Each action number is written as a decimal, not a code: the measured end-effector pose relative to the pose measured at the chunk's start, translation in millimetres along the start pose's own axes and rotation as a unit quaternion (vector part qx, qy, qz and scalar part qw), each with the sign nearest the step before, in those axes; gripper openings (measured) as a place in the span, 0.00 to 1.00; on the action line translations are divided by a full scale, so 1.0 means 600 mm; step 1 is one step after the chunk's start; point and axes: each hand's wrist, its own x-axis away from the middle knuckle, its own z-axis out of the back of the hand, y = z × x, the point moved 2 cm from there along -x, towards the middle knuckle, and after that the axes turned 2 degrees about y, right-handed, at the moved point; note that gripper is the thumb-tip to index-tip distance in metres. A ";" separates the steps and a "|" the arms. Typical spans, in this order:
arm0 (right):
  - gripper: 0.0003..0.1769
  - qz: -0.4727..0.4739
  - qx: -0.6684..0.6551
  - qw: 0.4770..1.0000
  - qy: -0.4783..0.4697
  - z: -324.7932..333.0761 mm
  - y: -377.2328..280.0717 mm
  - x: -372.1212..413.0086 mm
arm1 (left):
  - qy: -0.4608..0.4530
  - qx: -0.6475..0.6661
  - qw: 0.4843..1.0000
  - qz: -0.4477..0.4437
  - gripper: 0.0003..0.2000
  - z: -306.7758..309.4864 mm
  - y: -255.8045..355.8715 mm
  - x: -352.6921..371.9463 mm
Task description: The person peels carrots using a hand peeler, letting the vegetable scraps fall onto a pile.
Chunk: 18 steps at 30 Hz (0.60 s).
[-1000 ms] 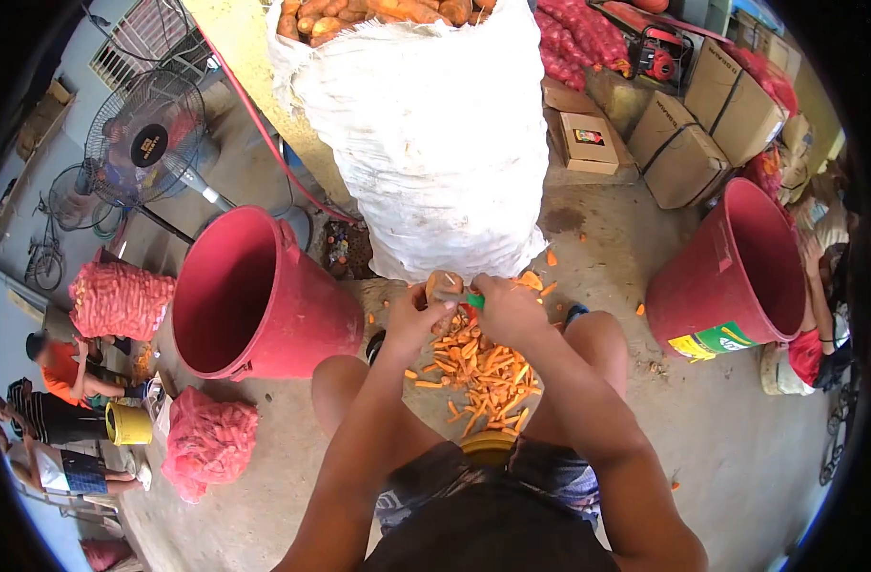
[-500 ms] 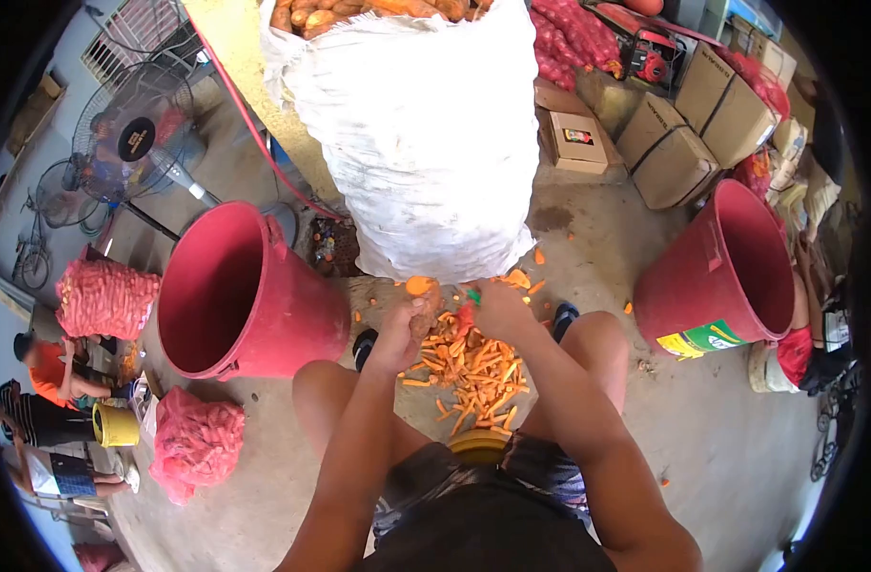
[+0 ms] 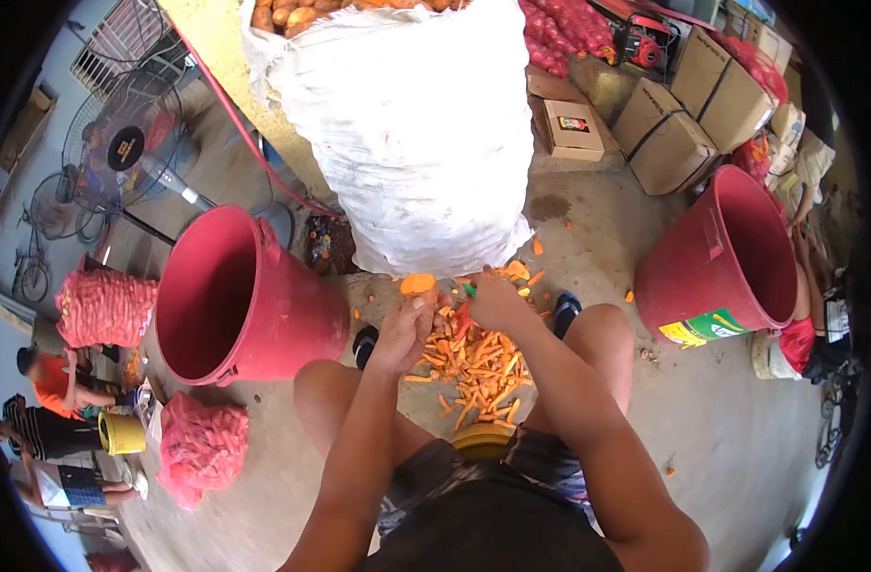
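Note:
My left hand is wrapped round a thick orange root vegetable with brownish skin. Its bright orange cut end faces up and away from me. Close by on the right, my right hand is closed on a small tool with a green part; the rest of it is mostly hidden by my fingers. Below both hands, a heap of orange finger-like pieces lies on the floor between my legs. In front stands a tall white sack, its top filled with orange-brown roots.
Large red bins stand at left and right. Red mesh bags lie at the left, near people sitting by a yellow bucket. A standing fan is at back left; cardboard boxes are at back right.
The view has shifted slightly. My left hand has turned the root so more of its cut face shows. My right hand stays closed beside it.

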 end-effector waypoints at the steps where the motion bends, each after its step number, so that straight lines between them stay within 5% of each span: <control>1: 0.13 0.018 -0.054 0.995 0.086 0.001 -0.009 0.009 | 0.034 -0.008 0.999 0.015 0.28 0.004 -0.009 -0.004; 3: 0.13 0.049 -0.050 0.992 0.108 -0.006 -0.028 0.020 | 0.063 -0.020 0.997 0.032 0.29 0.006 -0.011 -0.005; 5: 0.14 0.075 -0.047 0.987 0.132 -0.006 -0.012 0.017 | -0.032 -0.025 0.999 0.036 0.30 -0.006 -0.002 0.004; 7: 0.17 0.005 0.037 0.998 -0.047 -0.011 0.030 -0.015 | -0.098 -0.009 0.995 0.021 0.31 -0.023 0.019 0.025; 8: 0.17 0.007 0.034 0.998 -0.043 -0.009 0.032 -0.023 | -0.158 0.012 0.987 0.001 0.31 -0.029 0.032 0.030; 11: 0.22 0.031 0.033 0.996 -0.073 -0.005 0.016 -0.014 | -0.028 0.004 0.999 -0.037 0.31 -0.020 0.034 0.019; 13: 0.21 0.035 -0.033 0.999 0.017 0.005 0.005 0.000 | 0.008 -0.013 0.999 -0.031 0.30 -0.006 0.028 0.007; 18: 0.20 0.084 -0.072 0.991 0.072 0.013 -0.036 0.036 | 0.075 -0.068 0.995 -0.019 0.28 -0.001 0.004 0.006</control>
